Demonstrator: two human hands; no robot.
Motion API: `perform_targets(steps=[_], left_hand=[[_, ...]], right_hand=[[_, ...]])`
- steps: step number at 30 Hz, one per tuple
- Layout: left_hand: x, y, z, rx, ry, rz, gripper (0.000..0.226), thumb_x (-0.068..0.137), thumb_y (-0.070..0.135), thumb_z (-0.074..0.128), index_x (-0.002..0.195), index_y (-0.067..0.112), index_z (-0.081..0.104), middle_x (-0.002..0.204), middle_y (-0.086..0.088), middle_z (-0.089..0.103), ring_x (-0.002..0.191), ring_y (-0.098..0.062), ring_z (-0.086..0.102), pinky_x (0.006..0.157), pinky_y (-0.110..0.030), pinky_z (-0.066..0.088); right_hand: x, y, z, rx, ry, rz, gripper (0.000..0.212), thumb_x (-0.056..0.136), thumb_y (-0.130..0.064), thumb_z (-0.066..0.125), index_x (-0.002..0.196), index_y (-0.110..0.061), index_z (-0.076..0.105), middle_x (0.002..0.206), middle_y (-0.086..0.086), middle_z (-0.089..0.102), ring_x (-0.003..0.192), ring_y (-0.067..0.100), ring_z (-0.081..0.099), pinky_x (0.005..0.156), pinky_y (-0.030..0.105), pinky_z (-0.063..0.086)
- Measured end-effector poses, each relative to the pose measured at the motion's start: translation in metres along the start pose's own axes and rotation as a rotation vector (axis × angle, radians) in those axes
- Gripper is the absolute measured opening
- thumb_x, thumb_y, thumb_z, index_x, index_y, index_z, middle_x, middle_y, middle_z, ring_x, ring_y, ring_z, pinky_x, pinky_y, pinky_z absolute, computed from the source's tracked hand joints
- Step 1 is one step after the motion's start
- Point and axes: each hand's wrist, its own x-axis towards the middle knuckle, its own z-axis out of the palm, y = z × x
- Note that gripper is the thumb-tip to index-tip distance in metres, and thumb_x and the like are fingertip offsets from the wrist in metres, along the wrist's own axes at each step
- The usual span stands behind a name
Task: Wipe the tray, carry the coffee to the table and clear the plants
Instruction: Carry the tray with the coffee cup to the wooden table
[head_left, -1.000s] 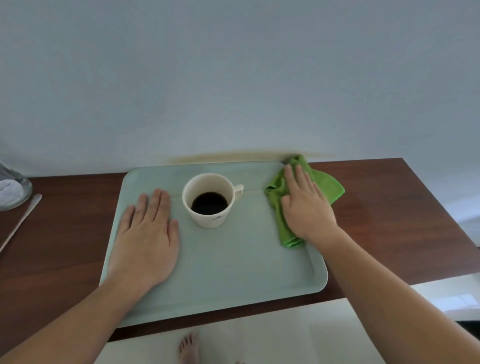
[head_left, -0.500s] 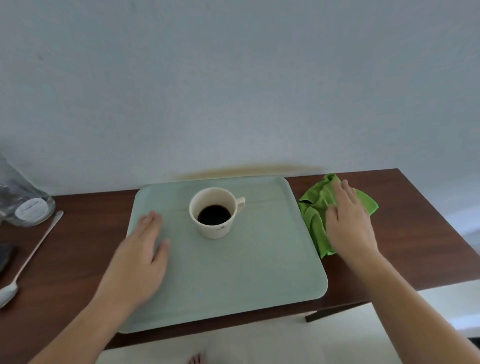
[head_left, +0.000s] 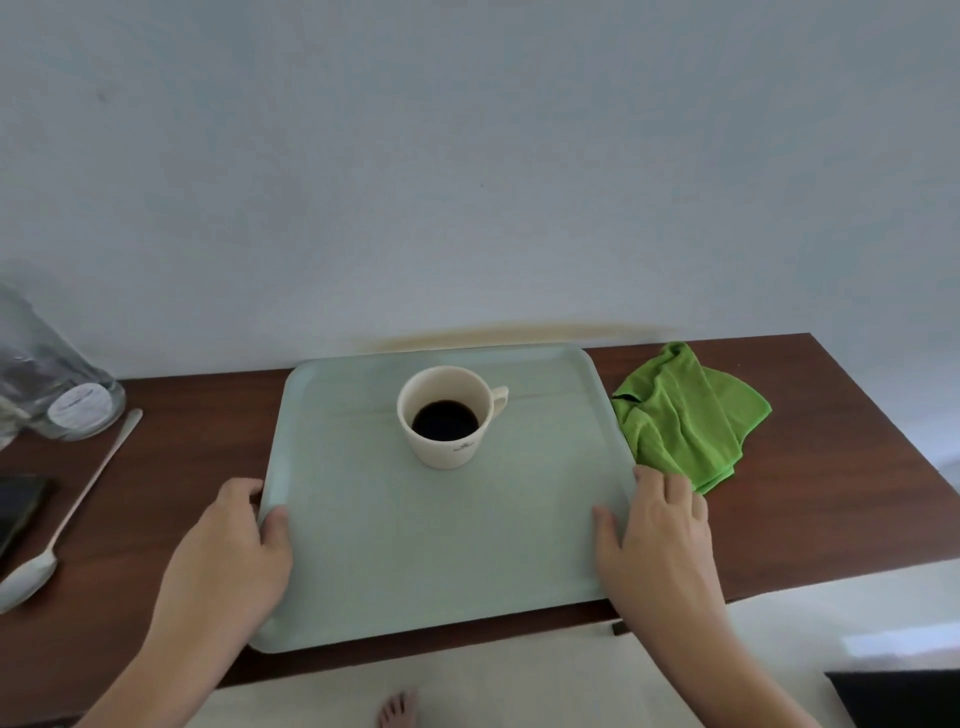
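A pale green tray (head_left: 436, 561) lies on a dark wooden counter (head_left: 810, 499) against the wall. A cream cup (head_left: 447, 415) with black coffee stands upright on the tray's far half, handle to the right. My left hand (head_left: 234, 551) grips the tray's left edge, thumb on top. My right hand (head_left: 654, 540) grips the right edge the same way. A crumpled green cloth (head_left: 685, 415) lies on the counter just right of the tray, touching neither hand.
A glass jar (head_left: 57, 384) stands at the far left, with a long spoon (head_left: 62, 525) and a dark phone (head_left: 21, 509) beside it. The counter's front edge runs under the tray's near corner. A bare foot (head_left: 397, 709) shows on the light floor below.
My right hand slid the cloth off the tray onto the counter, let it go and came back to the tray's right edge. My left hand moved from the tray's surface to its left edge.
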Motion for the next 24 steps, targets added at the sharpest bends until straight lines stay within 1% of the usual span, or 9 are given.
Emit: perform_targets(steps=[2, 4, 7, 10, 13, 17, 19, 22, 24], left_hand=[[-0.001, 0.001, 0.0, 0.005, 0.033, 0.013, 0.019, 0.092, 0.027, 0.053, 0.106, 0.015, 0.052, 0.075, -0.001, 0.056, 0.067, -0.031, 0.054, 0.062, -0.04, 0.039], [-0.001, 0.001, -0.001, -0.036, 0.054, 0.022, 0.013, 0.093, 0.026, 0.053, 0.098, 0.017, 0.046, 0.071, 0.0, 0.052, 0.062, -0.028, 0.046, 0.061, -0.04, 0.038], [0.006, -0.003, -0.007, -0.149, 0.042, 0.033, 0.012, 0.093, 0.023, 0.055, 0.096, 0.014, 0.048, 0.069, -0.004, 0.057, 0.061, -0.027, 0.05, 0.058, -0.041, 0.036], [0.009, -0.006, -0.013, -0.239, 0.016, 0.066, 0.013, 0.09, 0.027, 0.06, 0.092, 0.017, 0.052, 0.064, -0.002, 0.06, 0.061, -0.014, 0.054, 0.054, -0.038, 0.037], [0.012, -0.007, -0.017, -0.272, -0.017, 0.099, 0.031, 0.079, 0.048, 0.068, 0.089, 0.025, 0.048, 0.07, 0.009, 0.06, 0.06, -0.009, 0.055, 0.052, -0.031, 0.04], [0.013, 0.005, -0.018, -0.354, -0.091, 0.113, 0.069, 0.051, 0.079, 0.069, 0.089, 0.024, 0.053, 0.068, 0.004, 0.069, 0.059, -0.022, 0.068, 0.05, -0.039, 0.053], [0.013, 0.02, -0.015, -0.368, -0.112, 0.148, 0.075, 0.042, 0.08, 0.07, 0.086, 0.022, 0.053, 0.069, 0.0, 0.068, 0.06, -0.027, 0.067, 0.052, -0.041, 0.053], [0.01, 0.058, -0.01, -0.344, -0.189, 0.251, 0.07, 0.042, 0.076, 0.071, 0.076, 0.016, 0.056, 0.064, -0.006, 0.068, 0.057, -0.031, 0.067, 0.057, -0.054, 0.056], [0.004, 0.088, -0.002, -0.352, -0.266, 0.298, 0.074, 0.041, 0.071, 0.073, 0.077, 0.008, 0.063, 0.062, -0.007, 0.071, 0.058, -0.031, 0.069, 0.06, -0.053, 0.059]], right_hand=[[-0.001, -0.002, 0.002, 0.024, -0.036, 0.072, 0.049, 0.088, -0.03, 0.067, 0.126, -0.003, 0.051, 0.113, 0.017, 0.055, 0.108, 0.037, 0.051, 0.093, 0.047, 0.043], [0.0, -0.003, 0.003, 0.096, -0.071, 0.135, 0.048, 0.09, -0.031, 0.066, 0.125, -0.002, 0.051, 0.114, 0.018, 0.055, 0.106, 0.037, 0.053, 0.09, 0.047, 0.044], [0.004, -0.005, -0.002, 0.214, -0.066, 0.203, 0.038, 0.091, -0.036, 0.063, 0.113, -0.007, 0.051, 0.109, 0.009, 0.055, 0.089, 0.027, 0.05, 0.074, 0.04, 0.042], [0.006, -0.004, -0.013, 0.235, -0.033, 0.222, 0.03, 0.092, -0.039, 0.06, 0.1, -0.013, 0.048, 0.093, 0.001, 0.054, 0.086, 0.026, 0.049, 0.069, 0.038, 0.037], [0.003, 0.0, -0.028, 0.229, 0.012, 0.231, 0.027, 0.092, -0.04, 0.059, 0.092, -0.016, 0.047, 0.077, -0.011, 0.048, 0.078, 0.025, 0.046, 0.065, 0.038, 0.034], [-0.006, 0.017, -0.05, 0.238, 0.065, 0.265, 0.028, 0.094, -0.045, 0.054, 0.083, -0.02, 0.047, 0.075, -0.005, 0.056, 0.068, 0.011, 0.051, 0.053, 0.033, 0.035], [-0.012, 0.031, -0.064, 0.233, 0.078, 0.304, 0.028, 0.095, -0.047, 0.051, 0.083, -0.022, 0.048, 0.076, -0.004, 0.059, 0.068, 0.011, 0.054, 0.053, 0.031, 0.039], [-0.023, 0.059, -0.084, 0.223, 0.098, 0.38, 0.027, 0.095, -0.052, 0.047, 0.088, -0.026, 0.05, 0.076, -0.007, 0.062, 0.066, 0.013, 0.059, 0.054, 0.034, 0.045], [-0.029, 0.085, -0.097, 0.25, 0.134, 0.419, 0.027, 0.094, -0.052, 0.046, 0.088, -0.027, 0.054, 0.076, -0.008, 0.064, 0.066, 0.014, 0.062, 0.059, 0.038, 0.052]])
